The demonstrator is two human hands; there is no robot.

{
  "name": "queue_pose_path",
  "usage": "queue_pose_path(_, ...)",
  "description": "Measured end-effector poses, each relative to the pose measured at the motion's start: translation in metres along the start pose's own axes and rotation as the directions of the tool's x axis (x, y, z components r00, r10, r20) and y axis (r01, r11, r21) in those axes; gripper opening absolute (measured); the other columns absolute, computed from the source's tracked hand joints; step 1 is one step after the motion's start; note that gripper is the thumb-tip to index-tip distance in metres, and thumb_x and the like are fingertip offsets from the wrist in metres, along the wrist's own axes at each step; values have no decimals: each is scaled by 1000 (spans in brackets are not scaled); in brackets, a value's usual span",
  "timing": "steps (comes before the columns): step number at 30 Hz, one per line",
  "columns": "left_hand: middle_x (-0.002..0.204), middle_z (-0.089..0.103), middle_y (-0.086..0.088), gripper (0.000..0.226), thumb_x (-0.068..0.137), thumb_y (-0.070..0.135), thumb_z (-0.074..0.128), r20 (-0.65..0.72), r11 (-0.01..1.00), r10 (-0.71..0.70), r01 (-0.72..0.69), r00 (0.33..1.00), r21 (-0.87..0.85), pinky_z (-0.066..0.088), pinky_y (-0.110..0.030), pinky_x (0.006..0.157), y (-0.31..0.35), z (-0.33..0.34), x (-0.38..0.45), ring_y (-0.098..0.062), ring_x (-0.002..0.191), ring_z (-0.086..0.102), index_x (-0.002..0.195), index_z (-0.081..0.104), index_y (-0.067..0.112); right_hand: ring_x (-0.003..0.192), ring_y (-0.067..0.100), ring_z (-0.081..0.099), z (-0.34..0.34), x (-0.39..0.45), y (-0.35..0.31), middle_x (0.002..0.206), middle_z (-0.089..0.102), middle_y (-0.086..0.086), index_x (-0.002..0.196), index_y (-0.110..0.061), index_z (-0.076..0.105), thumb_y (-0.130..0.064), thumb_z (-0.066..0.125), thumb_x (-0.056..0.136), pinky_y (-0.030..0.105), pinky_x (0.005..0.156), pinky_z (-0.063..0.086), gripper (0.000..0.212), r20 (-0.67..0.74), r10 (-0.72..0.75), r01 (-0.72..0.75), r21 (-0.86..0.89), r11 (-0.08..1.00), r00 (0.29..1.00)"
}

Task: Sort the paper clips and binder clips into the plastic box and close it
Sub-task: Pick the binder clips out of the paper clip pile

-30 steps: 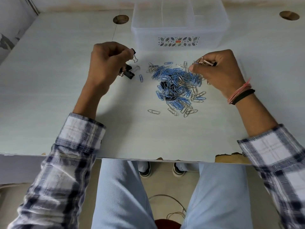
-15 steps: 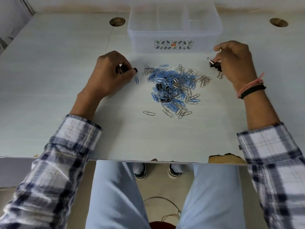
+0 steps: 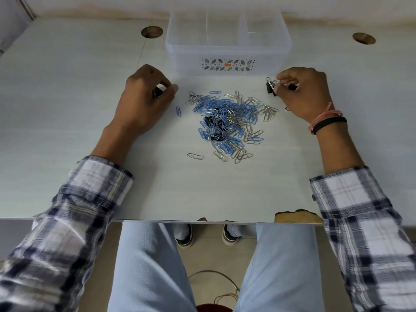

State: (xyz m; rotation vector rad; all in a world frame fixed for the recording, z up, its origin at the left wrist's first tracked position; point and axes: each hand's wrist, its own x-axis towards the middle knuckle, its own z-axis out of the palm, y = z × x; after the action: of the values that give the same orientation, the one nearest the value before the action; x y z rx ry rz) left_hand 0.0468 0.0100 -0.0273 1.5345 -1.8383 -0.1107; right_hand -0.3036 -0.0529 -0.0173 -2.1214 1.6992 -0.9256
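A heap of blue and silver paper clips (image 3: 227, 122) lies in the middle of the pale table, with a few black binder clips (image 3: 210, 121) buried in it. Behind it stands the clear plastic box (image 3: 228, 50), open, with dividers inside. My left hand (image 3: 144, 102) rests on the table left of the heap, fingers curled around black binder clips (image 3: 158, 91). My right hand (image 3: 304, 93) is right of the heap, pinching black binder clips (image 3: 271, 86) by their wire handles, near the box's right front corner.
Two round cable holes (image 3: 152, 32) (image 3: 364, 38) sit at the back of the table. A single blue clip (image 3: 178, 111) and a silver one (image 3: 195, 156) lie apart from the heap. The table's front edge is chipped (image 3: 297, 216). No lid is in view.
My right hand has moved from the heap out to the right with binder clips in it. My left hand has lowered onto the table, still closed on its clips.
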Motion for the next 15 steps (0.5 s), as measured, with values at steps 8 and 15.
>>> queue_pose_path(8, 104, 67, -1, 22, 96, 33, 59, 60, 990, 94, -100, 994, 104, 41, -43, 87, 11, 2, -6, -27, 104, 54, 96, 76, 19, 78, 9, 59, 1, -10, -21, 97, 74, 1, 104, -14, 77, -30, 69, 86, 15, 69, 47, 26, -129, -59, 74, 111, 991, 990)
queue_pose_path(15, 108, 69, 10, 31, 81, 42, 73, 375, 986, 131, -81, 918, -147, 42, -25, 84, 47, 12, -17, -10, 102, 57, 109, 78, 29, 66, 8, 45, 20, -34, -54, 76, 62, -22, 96, -17, 79, -31, 80, 83, 17, 62, 39, 20, 276, -294, 202, 318, 926, 915)
